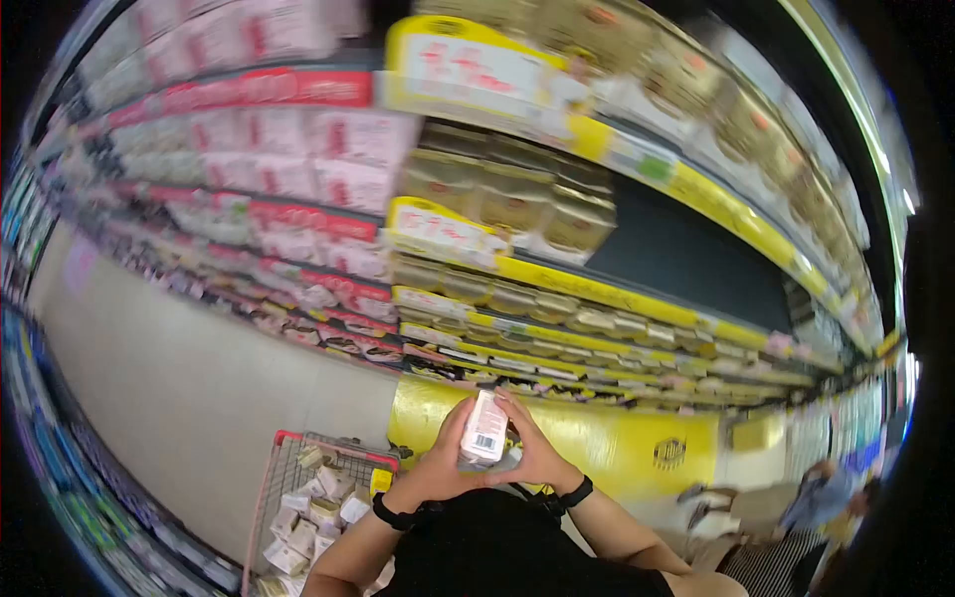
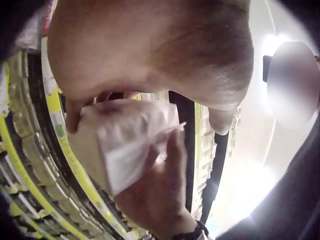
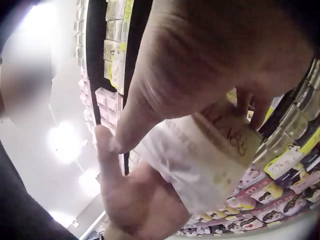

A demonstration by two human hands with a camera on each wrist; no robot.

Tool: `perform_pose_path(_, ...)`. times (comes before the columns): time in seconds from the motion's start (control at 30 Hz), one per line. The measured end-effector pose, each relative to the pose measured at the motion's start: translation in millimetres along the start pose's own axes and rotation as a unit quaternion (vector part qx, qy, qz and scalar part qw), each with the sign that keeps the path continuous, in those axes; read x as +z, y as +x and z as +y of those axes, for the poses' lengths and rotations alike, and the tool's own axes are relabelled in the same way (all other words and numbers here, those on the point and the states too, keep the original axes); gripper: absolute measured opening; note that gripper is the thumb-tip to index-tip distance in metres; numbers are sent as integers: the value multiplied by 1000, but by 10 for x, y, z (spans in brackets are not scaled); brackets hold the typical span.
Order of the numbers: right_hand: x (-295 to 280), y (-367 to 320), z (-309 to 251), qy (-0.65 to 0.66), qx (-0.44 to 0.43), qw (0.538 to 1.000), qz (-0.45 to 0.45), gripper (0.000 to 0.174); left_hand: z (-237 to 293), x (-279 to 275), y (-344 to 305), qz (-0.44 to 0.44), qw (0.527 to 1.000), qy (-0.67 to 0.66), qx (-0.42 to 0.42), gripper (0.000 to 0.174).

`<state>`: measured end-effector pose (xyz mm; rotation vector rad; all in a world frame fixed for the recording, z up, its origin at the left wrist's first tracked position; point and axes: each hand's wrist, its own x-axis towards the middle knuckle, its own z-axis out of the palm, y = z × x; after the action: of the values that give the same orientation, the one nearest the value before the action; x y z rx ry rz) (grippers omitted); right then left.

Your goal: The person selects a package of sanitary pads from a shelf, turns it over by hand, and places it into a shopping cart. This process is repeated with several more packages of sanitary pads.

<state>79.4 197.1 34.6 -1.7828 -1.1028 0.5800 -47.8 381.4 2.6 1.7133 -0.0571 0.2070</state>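
Observation:
In the head view a white and pink package (image 1: 484,430) with a barcode is held up in front of the body. The left hand (image 1: 445,460) grips its left side and the right hand (image 1: 534,456) its right side. Seen from the left wrist, the package (image 2: 132,142) looks pale and creased, below the left hand (image 2: 150,50), with the right hand (image 2: 162,192) at its lower side. The right wrist view shows the package (image 3: 200,160) with printed marks, under the right hand (image 3: 215,55); the left hand (image 3: 142,200) is beside it.
A wire cart (image 1: 261,507) with a red rim, holding many small packages, stands at the lower left. Shelves of pink and gold packages with a yellow price strip (image 1: 617,296) run ahead. Yellow matting (image 1: 597,438) covers floor below them. People stand at the lower right.

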Motion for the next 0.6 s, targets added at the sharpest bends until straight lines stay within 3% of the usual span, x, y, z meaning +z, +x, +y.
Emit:
perform_pose_path(0.07,-38,-180,133,-22,24,996,79,113,90,107,107,-62,997,-52,-11,123)
perform_pose_path(0.17,-316,-400,286,-14,24,994,109,114,131,204,312,-128,985,-110,-32,123)
perform_pose_path(0.33,-693,-735,-98,24,64,982,175,117,19,421,644,-166,977,-133,-30,123)
perform_pose_path(0.37,-729,-805,-104,16,29,982,184,117,41,481,697,-171,975,-138,-25,122)
perform_pose_path(0.43,-798,-936,-94,0,-44,979,198,116,55,703,740,-184,945,-254,-90,112)
perform_pose_path(0.5,-869,-1047,-118,-22,-70,977,200,115,91,927,781,-180,874,-413,-183,108)
perform_pose_path(0.6,-1035,-1142,-76,-70,-105,969,211,108,-40,1174,703,-178,851,-430,-245,95)
